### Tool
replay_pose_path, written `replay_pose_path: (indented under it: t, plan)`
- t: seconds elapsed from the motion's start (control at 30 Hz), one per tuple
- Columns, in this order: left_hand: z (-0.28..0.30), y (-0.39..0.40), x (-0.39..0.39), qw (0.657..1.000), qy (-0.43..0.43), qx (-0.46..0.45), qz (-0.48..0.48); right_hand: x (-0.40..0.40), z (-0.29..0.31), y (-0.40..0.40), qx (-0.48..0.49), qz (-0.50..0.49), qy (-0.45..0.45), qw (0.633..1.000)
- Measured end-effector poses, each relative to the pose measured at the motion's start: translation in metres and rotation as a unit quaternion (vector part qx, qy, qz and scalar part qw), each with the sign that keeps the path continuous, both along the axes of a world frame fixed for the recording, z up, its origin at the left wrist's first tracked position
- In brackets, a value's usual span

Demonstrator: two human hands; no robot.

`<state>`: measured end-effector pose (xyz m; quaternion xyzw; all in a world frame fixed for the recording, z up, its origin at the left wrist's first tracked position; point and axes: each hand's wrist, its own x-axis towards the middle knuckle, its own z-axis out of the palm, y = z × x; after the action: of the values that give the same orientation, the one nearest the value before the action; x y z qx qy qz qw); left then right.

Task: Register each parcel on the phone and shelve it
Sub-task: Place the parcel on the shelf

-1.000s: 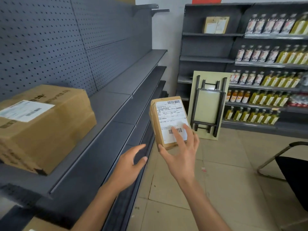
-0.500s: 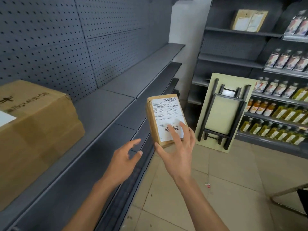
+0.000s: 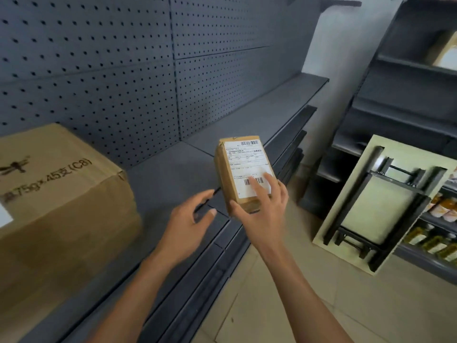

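The right hand (image 3: pixel 262 209) holds the parcel (image 3: pixel 243 173); the left hand (image 3: pixel 190 219) is loose, holding nothing. Slide it flat onto the shelf (image 3: pixel 168 174) just ahead, label up, beside the box (image 3: pixel 61 194).

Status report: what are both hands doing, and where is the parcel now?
Right hand grips small brown cardboard parcel. Left hand open, empty. Grey metal shelf beside it; large cardboard box sits left.
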<state>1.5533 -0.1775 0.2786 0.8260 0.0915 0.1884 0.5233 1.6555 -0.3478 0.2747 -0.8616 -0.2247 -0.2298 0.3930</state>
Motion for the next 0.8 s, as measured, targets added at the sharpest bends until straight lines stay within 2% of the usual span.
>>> replay_pose_path:
  t: [0.37,0.57,0.8]
  plan:
    - [-0.024,0.03,0.031,0.988,0.041,0.047,0.138,0.091,-0.009,0.094,-0.016,0.163,0.014,0.986]
    - [-0.027,0.027,0.046,0.967,0.074,0.064,0.236,0.134,-0.009,0.136,-0.033,0.271,0.013,0.962]
    - [-0.024,0.017,0.052,0.931,0.075,0.061,0.351,0.133,-0.009,0.172,-0.073,0.341,0.024,0.937]
